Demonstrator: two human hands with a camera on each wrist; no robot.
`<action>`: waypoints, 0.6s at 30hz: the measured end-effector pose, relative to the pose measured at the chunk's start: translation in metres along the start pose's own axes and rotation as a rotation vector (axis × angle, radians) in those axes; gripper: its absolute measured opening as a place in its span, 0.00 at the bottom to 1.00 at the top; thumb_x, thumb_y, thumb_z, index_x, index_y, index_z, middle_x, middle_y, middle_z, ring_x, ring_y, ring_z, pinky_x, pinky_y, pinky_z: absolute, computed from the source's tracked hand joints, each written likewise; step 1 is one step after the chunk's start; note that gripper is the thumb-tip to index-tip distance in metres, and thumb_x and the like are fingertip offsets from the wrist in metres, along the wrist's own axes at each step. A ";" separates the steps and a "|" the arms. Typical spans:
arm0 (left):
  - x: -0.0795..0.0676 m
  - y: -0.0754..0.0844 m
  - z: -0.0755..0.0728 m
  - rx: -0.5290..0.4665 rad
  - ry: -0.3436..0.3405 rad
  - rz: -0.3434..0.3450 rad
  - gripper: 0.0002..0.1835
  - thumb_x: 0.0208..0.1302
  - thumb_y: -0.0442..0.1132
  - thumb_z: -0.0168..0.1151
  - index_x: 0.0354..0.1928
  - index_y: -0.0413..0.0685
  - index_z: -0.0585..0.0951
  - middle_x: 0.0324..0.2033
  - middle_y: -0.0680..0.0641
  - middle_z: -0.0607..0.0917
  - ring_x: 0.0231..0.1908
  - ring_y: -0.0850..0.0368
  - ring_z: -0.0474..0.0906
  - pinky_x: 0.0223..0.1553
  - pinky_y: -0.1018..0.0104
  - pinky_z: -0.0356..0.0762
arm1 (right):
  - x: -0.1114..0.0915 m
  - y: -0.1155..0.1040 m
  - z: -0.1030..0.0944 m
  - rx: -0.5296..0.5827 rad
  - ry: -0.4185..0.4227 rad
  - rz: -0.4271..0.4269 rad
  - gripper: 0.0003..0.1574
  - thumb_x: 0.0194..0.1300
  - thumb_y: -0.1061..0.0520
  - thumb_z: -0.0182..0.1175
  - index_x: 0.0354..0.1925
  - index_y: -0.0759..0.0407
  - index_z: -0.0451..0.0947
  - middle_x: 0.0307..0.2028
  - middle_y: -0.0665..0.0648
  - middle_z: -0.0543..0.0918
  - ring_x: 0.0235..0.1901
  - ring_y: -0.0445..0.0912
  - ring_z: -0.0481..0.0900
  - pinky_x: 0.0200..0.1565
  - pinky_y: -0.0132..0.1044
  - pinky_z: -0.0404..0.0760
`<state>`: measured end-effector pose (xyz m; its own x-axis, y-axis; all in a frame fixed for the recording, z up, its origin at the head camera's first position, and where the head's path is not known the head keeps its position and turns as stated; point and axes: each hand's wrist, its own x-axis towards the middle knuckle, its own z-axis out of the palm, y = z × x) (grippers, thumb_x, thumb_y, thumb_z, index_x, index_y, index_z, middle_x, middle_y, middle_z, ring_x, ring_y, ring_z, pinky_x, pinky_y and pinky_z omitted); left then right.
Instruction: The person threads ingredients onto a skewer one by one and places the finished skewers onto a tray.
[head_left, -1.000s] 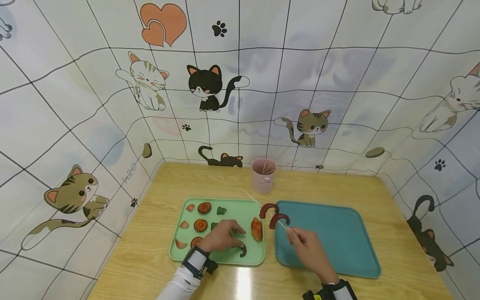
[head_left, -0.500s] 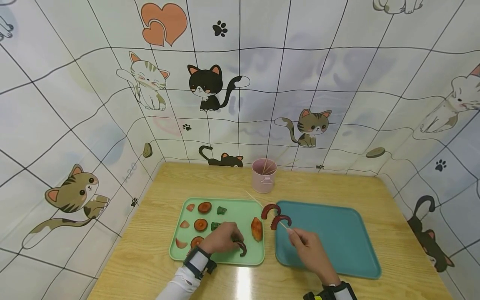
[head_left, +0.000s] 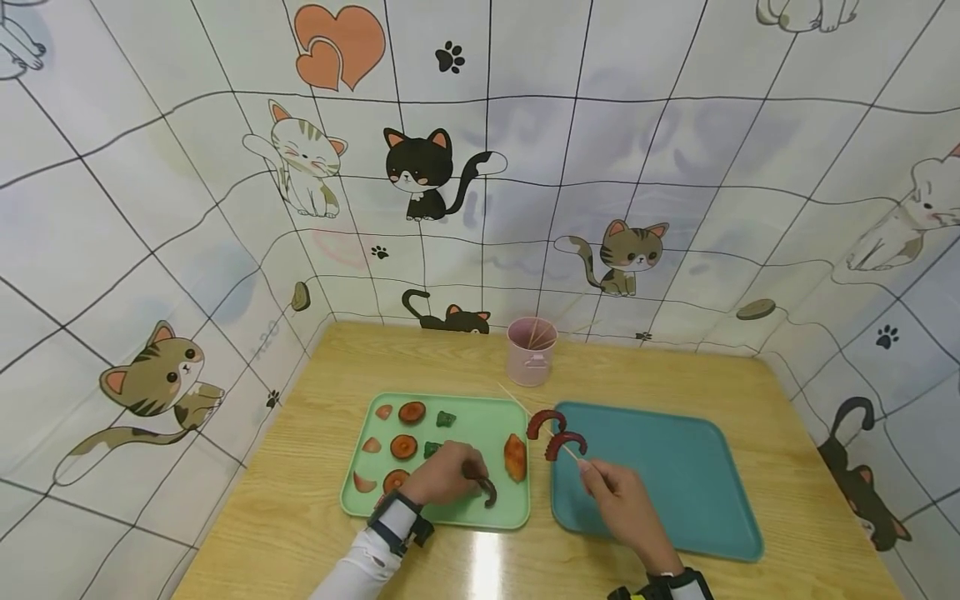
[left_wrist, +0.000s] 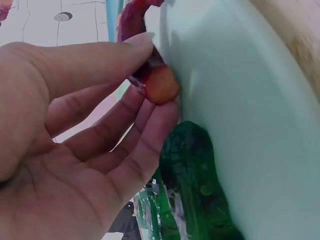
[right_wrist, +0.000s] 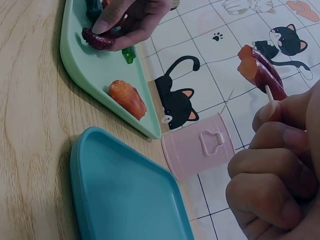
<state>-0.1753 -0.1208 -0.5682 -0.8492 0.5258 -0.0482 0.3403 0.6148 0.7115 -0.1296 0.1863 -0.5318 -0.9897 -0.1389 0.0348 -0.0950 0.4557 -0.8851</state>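
Observation:
My left hand (head_left: 448,475) pinches a dark red toy octopus tentacle (head_left: 489,493) between thumb and fingers, over the green tray (head_left: 487,417). The left wrist view shows the cut orange end of the tentacle (left_wrist: 162,85) under the thumb, with a dark green piece (left_wrist: 187,175) just below the fingers. My right hand (head_left: 618,500) grips a thin wooden skewer (head_left: 516,400) above the near left part of the blue tray (head_left: 660,483). Two curved red tentacles (head_left: 567,442) are threaded on the skewer, in front of the fingers. In the right wrist view their orange cut ends (right_wrist: 248,70) face the left.
On the green tray lie round brown mushroom slices (head_left: 412,412), green pieces (head_left: 446,418), pinkish wedges (head_left: 364,482) and an orange-brown chicken-wing-like piece (head_left: 515,457). A pink bucket (head_left: 528,367) with several skewers stands behind the trays. A cat-patterned wall covering (head_left: 525,208) encloses the wooden table (head_left: 420,358).
My left fingers have closed on the tentacle on the green tray and tilted its near end up. The right hand and its loaded skewer have barely moved. The head view has shifted slightly.

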 end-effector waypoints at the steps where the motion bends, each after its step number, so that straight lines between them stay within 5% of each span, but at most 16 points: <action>1: 0.000 0.000 0.000 -0.009 0.011 -0.004 0.07 0.58 0.28 0.73 0.36 0.47 0.88 0.32 0.51 0.88 0.32 0.70 0.78 0.36 0.75 0.79 | 0.000 0.000 0.000 -0.005 0.002 -0.002 0.29 0.79 0.45 0.54 0.22 0.58 0.71 0.16 0.46 0.60 0.16 0.36 0.54 0.23 0.30 0.58; 13: -0.002 -0.005 -0.011 -0.101 0.125 0.024 0.06 0.61 0.29 0.72 0.38 0.47 0.88 0.33 0.49 0.90 0.35 0.64 0.84 0.36 0.72 0.81 | -0.002 -0.002 -0.002 -0.007 -0.002 0.017 0.29 0.80 0.45 0.53 0.23 0.60 0.71 0.17 0.47 0.60 0.15 0.36 0.53 0.22 0.31 0.57; 18: -0.001 -0.003 -0.020 -0.169 0.172 -0.056 0.07 0.63 0.35 0.73 0.43 0.50 0.88 0.36 0.52 0.89 0.38 0.61 0.84 0.39 0.70 0.81 | -0.002 -0.004 -0.004 -0.023 0.015 -0.002 0.29 0.80 0.46 0.53 0.22 0.58 0.71 0.17 0.46 0.60 0.16 0.35 0.55 0.23 0.29 0.58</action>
<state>-0.1838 -0.1350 -0.5567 -0.9261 0.3769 0.0186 0.2302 0.5254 0.8191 -0.1277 0.1889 -0.5266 -0.9910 -0.1270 0.0433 -0.0992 0.4754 -0.8742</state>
